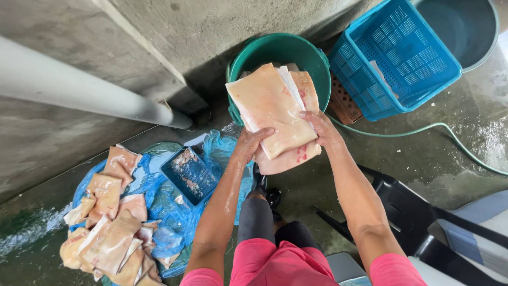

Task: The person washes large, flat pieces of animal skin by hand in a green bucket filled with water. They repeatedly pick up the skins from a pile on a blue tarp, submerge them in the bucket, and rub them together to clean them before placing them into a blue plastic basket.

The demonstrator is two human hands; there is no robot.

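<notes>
Pork skin slabs, pale, smooth and flat, are stacked over the round green bucket; left hand and right hand clasp them, fingers pressed together.

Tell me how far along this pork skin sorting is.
A guess at midway. Done: nothing clearly finished; whether the green bucket already holds slabs cannot be told. In hand: left hand and right hand hold stacked pork skin slabs above it. Left: a pile of skin pieces on the blue plastic sheet.
</notes>
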